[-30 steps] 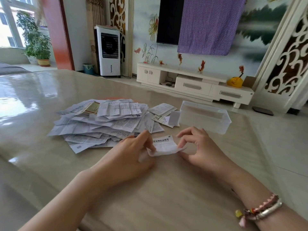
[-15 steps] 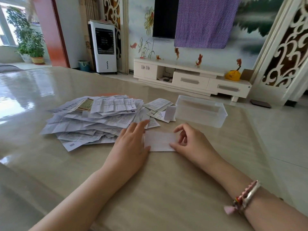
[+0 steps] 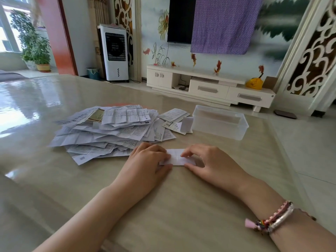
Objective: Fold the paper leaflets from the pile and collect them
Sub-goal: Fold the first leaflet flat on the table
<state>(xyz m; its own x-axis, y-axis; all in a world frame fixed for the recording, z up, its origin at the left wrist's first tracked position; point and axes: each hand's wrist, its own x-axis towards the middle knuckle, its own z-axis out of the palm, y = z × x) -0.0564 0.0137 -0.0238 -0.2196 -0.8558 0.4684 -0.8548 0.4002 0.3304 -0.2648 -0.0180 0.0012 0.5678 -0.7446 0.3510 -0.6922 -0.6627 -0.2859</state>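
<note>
Left hand (image 3: pixel 147 161) and right hand (image 3: pixel 209 164) pinch and press a folded leaflet (image 3: pixel 175 158) flat on the worktop (image 3: pixel 163 206); likely next, it goes into the clear plastic box (image 3: pixel 221 122)

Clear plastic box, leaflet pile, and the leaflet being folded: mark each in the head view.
clear plastic box (image 3: pixel 221 129): head view, on its near front wall.
leaflet pile (image 3: pixel 109 131): head view, on a sheet mid-pile.
folded leaflet (image 3: pixel 176 157): head view, on the white strip showing between the two hands.
</note>
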